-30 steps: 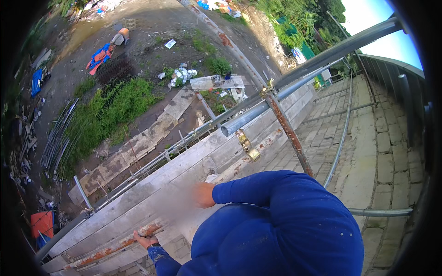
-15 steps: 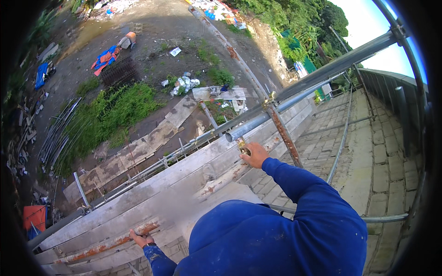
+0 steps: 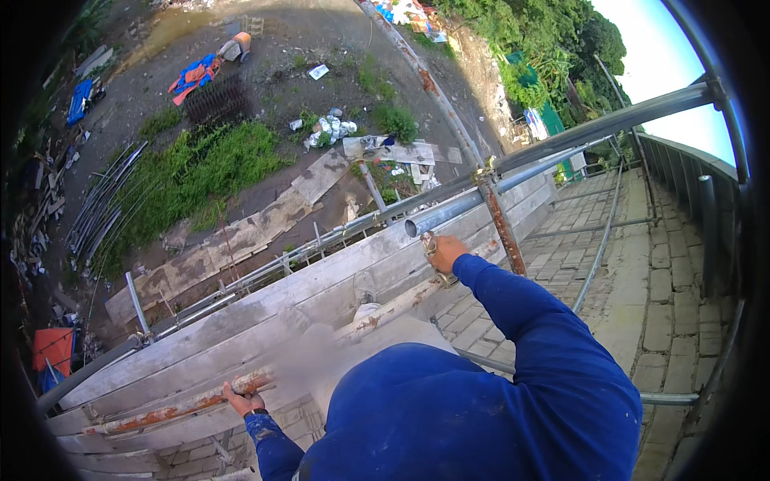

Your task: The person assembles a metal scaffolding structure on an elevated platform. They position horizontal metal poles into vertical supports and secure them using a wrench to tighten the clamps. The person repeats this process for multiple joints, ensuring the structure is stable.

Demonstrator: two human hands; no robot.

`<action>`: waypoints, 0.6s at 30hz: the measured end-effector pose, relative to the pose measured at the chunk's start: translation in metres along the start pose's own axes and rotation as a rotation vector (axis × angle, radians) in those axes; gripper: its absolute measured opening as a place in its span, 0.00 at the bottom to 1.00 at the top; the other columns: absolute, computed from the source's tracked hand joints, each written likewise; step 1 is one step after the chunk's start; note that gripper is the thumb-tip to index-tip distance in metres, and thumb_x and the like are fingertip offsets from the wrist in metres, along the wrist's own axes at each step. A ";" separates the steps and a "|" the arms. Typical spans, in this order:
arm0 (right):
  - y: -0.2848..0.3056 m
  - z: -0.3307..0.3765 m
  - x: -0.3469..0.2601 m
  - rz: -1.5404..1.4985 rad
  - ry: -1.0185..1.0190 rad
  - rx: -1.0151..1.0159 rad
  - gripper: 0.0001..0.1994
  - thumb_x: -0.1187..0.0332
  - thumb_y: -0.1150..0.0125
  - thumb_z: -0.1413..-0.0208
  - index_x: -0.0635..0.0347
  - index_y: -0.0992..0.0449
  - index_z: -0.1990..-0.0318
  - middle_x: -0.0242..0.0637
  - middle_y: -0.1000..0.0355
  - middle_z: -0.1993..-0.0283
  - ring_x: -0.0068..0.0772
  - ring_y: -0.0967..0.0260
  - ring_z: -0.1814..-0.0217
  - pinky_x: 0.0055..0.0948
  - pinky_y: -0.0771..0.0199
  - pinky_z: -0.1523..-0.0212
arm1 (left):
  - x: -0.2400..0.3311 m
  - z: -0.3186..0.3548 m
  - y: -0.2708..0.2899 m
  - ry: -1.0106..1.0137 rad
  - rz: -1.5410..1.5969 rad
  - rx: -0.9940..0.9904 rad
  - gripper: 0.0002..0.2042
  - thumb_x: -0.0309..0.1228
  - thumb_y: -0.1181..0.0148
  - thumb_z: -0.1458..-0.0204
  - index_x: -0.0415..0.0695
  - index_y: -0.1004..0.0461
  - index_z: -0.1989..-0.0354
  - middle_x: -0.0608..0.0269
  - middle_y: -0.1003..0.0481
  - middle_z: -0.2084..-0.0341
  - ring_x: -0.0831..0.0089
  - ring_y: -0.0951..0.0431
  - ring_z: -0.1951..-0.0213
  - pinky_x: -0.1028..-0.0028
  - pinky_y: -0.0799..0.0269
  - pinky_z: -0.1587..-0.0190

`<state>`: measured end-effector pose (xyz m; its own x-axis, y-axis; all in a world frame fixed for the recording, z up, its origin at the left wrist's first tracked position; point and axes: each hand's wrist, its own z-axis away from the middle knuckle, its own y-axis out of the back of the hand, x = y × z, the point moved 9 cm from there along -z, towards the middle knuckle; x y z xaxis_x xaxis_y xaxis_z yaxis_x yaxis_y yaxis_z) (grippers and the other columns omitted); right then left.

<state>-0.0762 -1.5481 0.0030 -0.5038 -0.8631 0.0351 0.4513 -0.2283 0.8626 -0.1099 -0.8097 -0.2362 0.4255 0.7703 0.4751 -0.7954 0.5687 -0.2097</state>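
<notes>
Below the grey tube [image 3: 445, 215]: the person's right hand [image 3: 446, 255] is closed on a brass-coloured coupler [image 3: 428, 243], just under the tube's open end.
What changed: a second ago this hand was back by the chest, clear of the coupler; half a second ago it had reached it — now it wraps around the metal and hides much of it.
What that means: the work in hand has apparently moved to the coupler; whether it is loose or tight cannot be told.
Rusty pole: its lower-left stretch [image 3: 172, 414] is gripped in the left hand [image 3: 241, 399], palm up, much as before.
Hands, counted: two, well apart — one on the pole, one on the coupler.
Coupler in hand: one.
Tube with open end: one, near the rusty post [image 3: 504, 228], also one.
Pole stretches: two, either side of a blurred patch; whether they join cannot be seen.
Orange-topped machine [image 3: 235, 46]: one, on the ground beyond.
</notes>
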 end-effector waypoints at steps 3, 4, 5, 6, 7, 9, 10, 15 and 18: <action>-0.015 -0.005 0.018 -0.133 -0.065 0.126 0.19 0.62 0.37 0.50 0.62 0.22 0.53 0.57 0.20 0.59 0.64 0.23 0.53 0.53 0.24 0.48 | 0.001 0.007 -0.006 -0.007 -0.009 0.011 0.26 0.48 0.34 0.44 0.52 0.34 0.42 0.60 0.23 0.52 0.62 0.23 0.55 0.61 0.24 0.59; -0.009 -0.002 0.017 -0.207 -0.083 0.182 0.18 0.64 0.37 0.50 0.62 0.22 0.51 0.56 0.21 0.59 0.62 0.23 0.53 0.51 0.24 0.48 | 0.002 0.006 -0.008 -0.007 -0.015 -0.004 0.26 0.48 0.34 0.44 0.52 0.33 0.42 0.60 0.23 0.53 0.62 0.23 0.55 0.62 0.24 0.59; 0.008 0.008 0.006 -0.279 -0.101 0.237 0.18 0.67 0.38 0.50 0.62 0.23 0.50 0.55 0.21 0.59 0.59 0.23 0.54 0.48 0.25 0.49 | 0.004 0.002 -0.005 -0.004 -0.022 -0.019 0.26 0.48 0.34 0.44 0.51 0.33 0.42 0.60 0.23 0.53 0.63 0.23 0.55 0.62 0.24 0.59; 0.019 0.015 0.002 -0.351 -0.119 0.291 0.18 0.69 0.38 0.50 0.62 0.23 0.49 0.54 0.22 0.58 0.57 0.23 0.55 0.46 0.25 0.50 | 0.005 -0.001 -0.002 -0.001 -0.028 -0.033 0.26 0.48 0.34 0.44 0.51 0.33 0.42 0.61 0.23 0.54 0.63 0.23 0.55 0.63 0.24 0.59; 0.023 0.019 0.003 -0.385 -0.066 0.368 0.18 0.71 0.39 0.49 0.61 0.23 0.49 0.52 0.22 0.60 0.54 0.23 0.57 0.44 0.25 0.51 | 0.009 0.003 -0.007 0.018 -0.033 -0.080 0.26 0.49 0.34 0.44 0.50 0.32 0.42 0.62 0.24 0.54 0.65 0.23 0.55 0.63 0.25 0.59; 0.028 0.025 0.011 -0.452 0.042 0.518 0.17 0.74 0.41 0.47 0.61 0.24 0.48 0.48 0.24 0.62 0.47 0.24 0.60 0.41 0.25 0.54 | 0.005 0.007 -0.015 0.003 0.000 -0.040 0.26 0.49 0.34 0.44 0.49 0.31 0.43 0.63 0.24 0.53 0.66 0.23 0.54 0.63 0.25 0.57; 0.033 0.029 0.008 -0.490 0.056 0.554 0.17 0.76 0.42 0.47 0.61 0.25 0.47 0.46 0.25 0.63 0.44 0.26 0.62 0.39 0.26 0.55 | 0.007 0.006 -0.011 -0.015 0.017 -0.013 0.26 0.49 0.35 0.43 0.49 0.31 0.43 0.63 0.24 0.53 0.66 0.23 0.54 0.63 0.25 0.57; 0.051 0.037 0.002 -0.634 0.075 0.617 0.18 0.81 0.43 0.47 0.63 0.27 0.47 0.45 0.28 0.57 0.46 0.28 0.57 0.40 0.27 0.49 | 0.016 -0.004 -0.015 -0.026 -0.005 0.007 0.28 0.51 0.36 0.43 0.52 0.34 0.38 0.62 0.25 0.49 0.63 0.24 0.50 0.60 0.26 0.51; 0.065 0.037 -0.008 -0.628 0.119 0.705 0.19 0.82 0.43 0.47 0.63 0.27 0.47 0.45 0.28 0.57 0.44 0.28 0.58 0.39 0.27 0.51 | 0.023 0.005 -0.031 -0.036 -0.031 0.029 0.30 0.51 0.37 0.42 0.52 0.37 0.35 0.60 0.25 0.48 0.62 0.24 0.51 0.61 0.27 0.50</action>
<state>-0.0700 -1.5395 0.0776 -0.4075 -0.7243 -0.5562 -0.4439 -0.3751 0.8138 -0.0774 -0.8115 -0.2146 0.4348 0.7411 0.5115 -0.7945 0.5831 -0.1695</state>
